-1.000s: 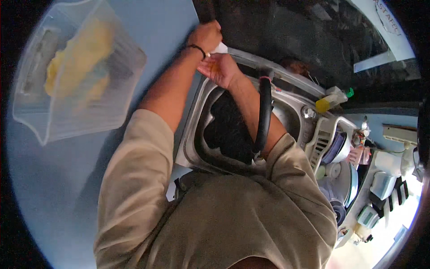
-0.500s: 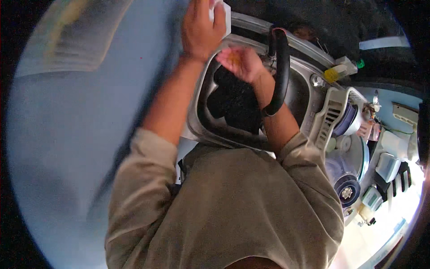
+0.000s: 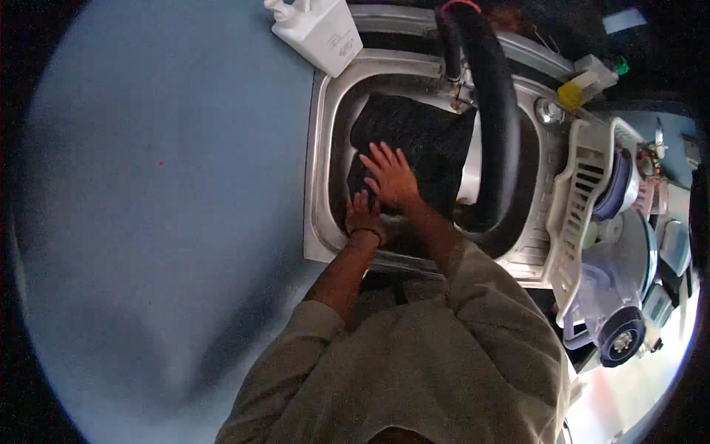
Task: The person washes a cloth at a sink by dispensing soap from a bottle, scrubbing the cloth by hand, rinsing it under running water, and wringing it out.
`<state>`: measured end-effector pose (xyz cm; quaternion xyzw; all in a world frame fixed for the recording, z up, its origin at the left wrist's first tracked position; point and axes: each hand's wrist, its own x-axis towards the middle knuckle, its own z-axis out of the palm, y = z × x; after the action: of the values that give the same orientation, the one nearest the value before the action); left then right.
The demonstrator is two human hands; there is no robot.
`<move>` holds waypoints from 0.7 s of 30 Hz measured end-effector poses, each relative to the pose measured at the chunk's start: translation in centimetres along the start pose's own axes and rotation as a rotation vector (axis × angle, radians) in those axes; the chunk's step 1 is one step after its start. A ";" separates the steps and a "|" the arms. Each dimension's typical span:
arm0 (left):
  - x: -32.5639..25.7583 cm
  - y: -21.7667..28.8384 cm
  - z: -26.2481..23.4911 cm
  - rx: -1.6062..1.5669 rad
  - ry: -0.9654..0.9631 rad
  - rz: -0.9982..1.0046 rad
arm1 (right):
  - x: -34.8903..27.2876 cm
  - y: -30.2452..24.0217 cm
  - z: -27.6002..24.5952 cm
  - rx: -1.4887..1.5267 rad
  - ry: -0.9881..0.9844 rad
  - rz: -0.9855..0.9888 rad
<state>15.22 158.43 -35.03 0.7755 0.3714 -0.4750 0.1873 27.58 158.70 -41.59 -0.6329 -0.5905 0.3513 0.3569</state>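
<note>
A dark, black cloth point(image 3: 418, 133) lies spread in the basin of the steel sink point(image 3: 319, 170). Flat on its middle rests my right hand point(image 3: 392, 177), fingers spread. Closer to me, at the cloth's near left part, my left hand point(image 3: 364, 220) lies palm down with its fingers stretched out and a dark band at the wrist. Neither hand grips anything. Beyond the sink's far left corner stands a white pump bottle point(image 3: 325, 37), apart from both hands.
A thick black tap hose point(image 3: 497, 111) arches over the basin's right side. Right of the sink sits a white dish rack point(image 3: 577, 185) with bowls and a clear blender jug point(image 3: 603, 296). A bottle of yellow liquid point(image 3: 580, 90) is at the far right.
My left hand has left the white pump bottle and come down into the sink. My right hand, earlier palm up with something yellowish in it, now lies palm down on the cloth.
</note>
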 end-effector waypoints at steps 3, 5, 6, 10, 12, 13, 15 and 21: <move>0.2 0.6 -0.5 0.002 -0.001 -0.049 | 3.7 0.2 -4.3 -0.566 -0.022 -0.012; -0.4 0.5 -2.2 -0.014 -0.036 -0.065 | 6.2 -1.3 -6.1 -0.512 0.020 0.285; -0.8 0.3 -3.0 -0.060 -0.059 -0.052 | 6.7 -1.8 -6.0 -0.453 0.060 0.578; -0.6 -0.1 -2.8 -0.114 -0.036 -0.007 | 3.0 -2.1 -0.9 -0.757 0.151 0.239; 0.3 -0.8 -1.3 -0.085 0.022 0.034 | 1.9 -0.2 -0.6 -0.667 0.021 0.036; 0.4 -1.2 -0.4 -0.060 0.072 0.068 | 1.0 0.7 -0.6 -0.563 -0.117 -0.166; -0.3 -1.3 -0.6 -0.039 0.025 0.041 | 3.7 1.0 -4.4 -0.594 -0.215 -0.182; -0.7 -0.5 -2.1 -0.012 -0.053 0.018 | 4.3 0.5 -2.7 -0.756 0.450 0.360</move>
<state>15.87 159.81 -33.42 0.7649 0.3621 -0.4914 0.2059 30.43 162.89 -40.77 -0.8711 -0.4659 0.0223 0.1539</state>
